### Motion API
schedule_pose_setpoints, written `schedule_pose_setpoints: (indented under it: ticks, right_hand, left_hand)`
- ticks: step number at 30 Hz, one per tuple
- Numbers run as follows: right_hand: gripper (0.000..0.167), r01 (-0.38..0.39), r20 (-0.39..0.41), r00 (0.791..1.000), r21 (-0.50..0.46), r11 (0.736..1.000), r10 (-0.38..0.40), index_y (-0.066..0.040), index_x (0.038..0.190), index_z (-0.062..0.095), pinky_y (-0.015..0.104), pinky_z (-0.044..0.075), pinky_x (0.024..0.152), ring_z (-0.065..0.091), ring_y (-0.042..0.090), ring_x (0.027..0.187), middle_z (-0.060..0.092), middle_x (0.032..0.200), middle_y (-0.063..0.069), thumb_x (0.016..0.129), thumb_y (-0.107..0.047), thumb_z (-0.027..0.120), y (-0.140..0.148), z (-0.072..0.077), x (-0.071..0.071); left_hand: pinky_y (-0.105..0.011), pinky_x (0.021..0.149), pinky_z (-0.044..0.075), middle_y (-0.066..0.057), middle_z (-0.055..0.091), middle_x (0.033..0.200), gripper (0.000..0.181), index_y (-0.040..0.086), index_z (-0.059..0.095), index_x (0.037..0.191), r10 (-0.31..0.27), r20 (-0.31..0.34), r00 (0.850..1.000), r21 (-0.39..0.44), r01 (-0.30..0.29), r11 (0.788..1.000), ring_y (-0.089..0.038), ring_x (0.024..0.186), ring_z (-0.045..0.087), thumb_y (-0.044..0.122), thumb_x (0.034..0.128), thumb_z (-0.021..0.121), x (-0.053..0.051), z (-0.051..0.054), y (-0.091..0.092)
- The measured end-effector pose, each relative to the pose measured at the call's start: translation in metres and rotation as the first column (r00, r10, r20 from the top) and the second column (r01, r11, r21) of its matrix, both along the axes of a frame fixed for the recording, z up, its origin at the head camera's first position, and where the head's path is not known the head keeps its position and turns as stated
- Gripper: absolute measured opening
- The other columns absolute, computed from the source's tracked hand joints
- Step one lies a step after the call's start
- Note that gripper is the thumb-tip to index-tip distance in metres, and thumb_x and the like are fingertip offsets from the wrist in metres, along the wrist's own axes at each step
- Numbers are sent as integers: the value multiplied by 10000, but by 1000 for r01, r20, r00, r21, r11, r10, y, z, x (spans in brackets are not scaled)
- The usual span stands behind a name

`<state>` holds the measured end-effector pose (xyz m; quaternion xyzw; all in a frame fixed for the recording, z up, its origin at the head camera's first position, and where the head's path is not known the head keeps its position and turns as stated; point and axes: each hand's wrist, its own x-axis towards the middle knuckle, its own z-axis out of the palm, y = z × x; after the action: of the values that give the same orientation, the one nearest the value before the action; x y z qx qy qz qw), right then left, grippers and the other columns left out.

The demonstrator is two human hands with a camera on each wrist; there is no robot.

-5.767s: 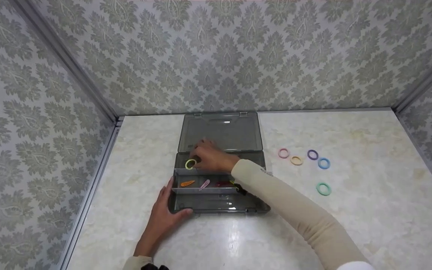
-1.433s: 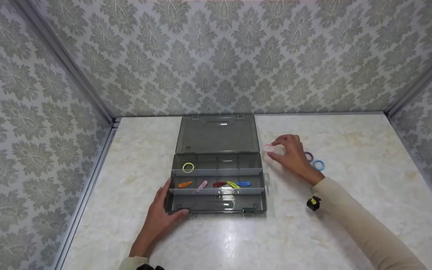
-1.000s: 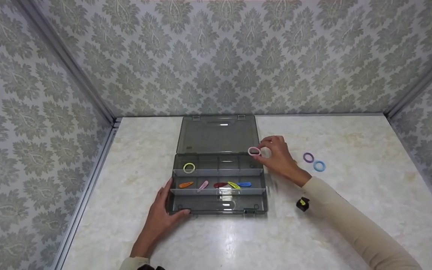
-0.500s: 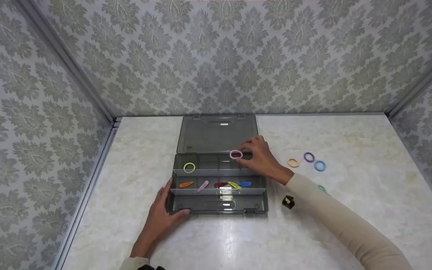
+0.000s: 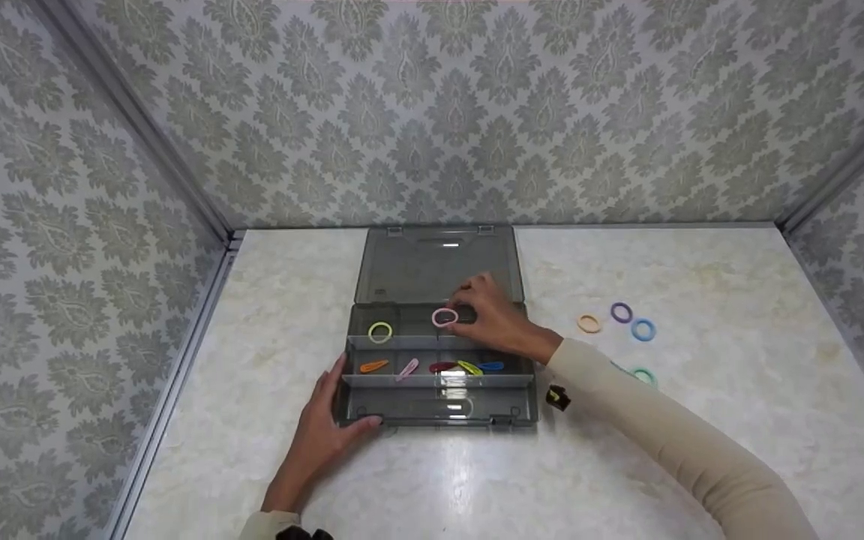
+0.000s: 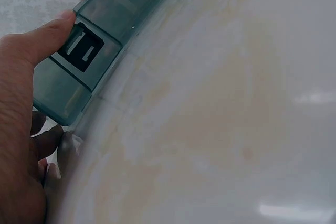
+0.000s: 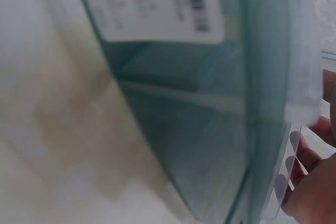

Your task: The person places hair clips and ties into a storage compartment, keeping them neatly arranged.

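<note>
A grey see-through box [image 5: 402,405] with three long rows lies with its lid [image 5: 439,266] folded back. My left hand [image 5: 321,431] holds its front left corner, thumb on the front edge and fingers along the side; the left wrist view shows the thumb by a latch [image 6: 81,48]. Over the back row, my right hand [image 5: 496,319] pinches a pink hair tie [image 5: 444,326] between thumb and fingers. Left of it in that row lies a yellow hair tie [image 5: 380,342]. Several snap hair clips, among them an orange one [image 5: 374,366], lie in the middle row.
To the right on the marbled table [image 5: 739,337] lie a light orange hair tie [image 5: 589,331], a purple one [image 5: 613,315], a blue one [image 5: 634,334] and a green one [image 5: 649,373], partly behind the right sleeve. Patterned walls [image 5: 447,112] enclose the table.
After leaving the yellow hair tie in the back row, my right hand picked up the pink one from the table and carried it left over the box. The left hand stayed at the corner.
</note>
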<state>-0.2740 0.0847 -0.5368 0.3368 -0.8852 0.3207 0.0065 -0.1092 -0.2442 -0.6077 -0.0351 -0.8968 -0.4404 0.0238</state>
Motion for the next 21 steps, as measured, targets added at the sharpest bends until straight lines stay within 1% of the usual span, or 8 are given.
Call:
schedule_pose_setpoints:
  ticks: [5, 10, 13, 17, 21]
  right_hand:
    - [296, -68, -28, 997, -8, 998, 68, -7, 1150, 818, 621, 438, 1078, 530, 413, 1249, 679, 1282, 210, 935, -190, 910, -11, 0, -5]
    - [304, -105, -26, 994, 76, 992, 107, -46, 1159, 825, 620, 445, 1075, 533, 407, 1277, 684, 1326, 199, 943, -240, 912, -17, 4, -11]
    - [294, -127, 14, 992, 130, 983, 126, -75, 1166, 831, 604, 453, 1081, 526, 387, 1302, 680, 1354, 179, 963, -277, 896, -20, 8, -14]
    - [289, -155, 74, 987, 171, 973, 144, -90, 1181, 837, 574, 465, 1085, 514, 357, 1298, 677, 1355, 157, 980, -291, 882, -25, 12, -17]
    - [277, -178, 81, 983, 214, 960, 164, -86, 1176, 843, 546, 471, 1079, 516, 344, 1275, 674, 1357, 155, 985, -285, 878, -33, 14, -19]
  left_hand:
    - [-715, 1290, 252, -209, 327, 1776, 1157, 151, 276, 1761, 16, 25, 1000, -18, -16, 1000, -549, 1637, 218, 485, 875, 943, -1, 1, 1]
    - [-676, 1312, 233, -215, 323, 1776, 1172, 155, 264, 1765, 12, 25, 1000, -9, -12, 1000, -520, 1643, 235, 484, 871, 948, -3, 0, 1]
    - [-668, 1318, 225, -218, 325, 1774, 1174, 154, 263, 1765, 11, 20, 1000, -3, -11, 1000, -510, 1643, 245, 467, 869, 955, -3, 0, 1]
    - [-660, 1325, 213, -205, 323, 1779, 1181, 157, 260, 1766, 14, 24, 1000, 0, -14, 1000, -496, 1645, 250, 462, 865, 960, -3, 0, 1]
    - [-672, 1317, 225, -212, 314, 1780, 1182, 174, 254, 1769, 18, 35, 999, -4, -18, 1000, -503, 1645, 245, 482, 868, 953, -3, 0, 2]
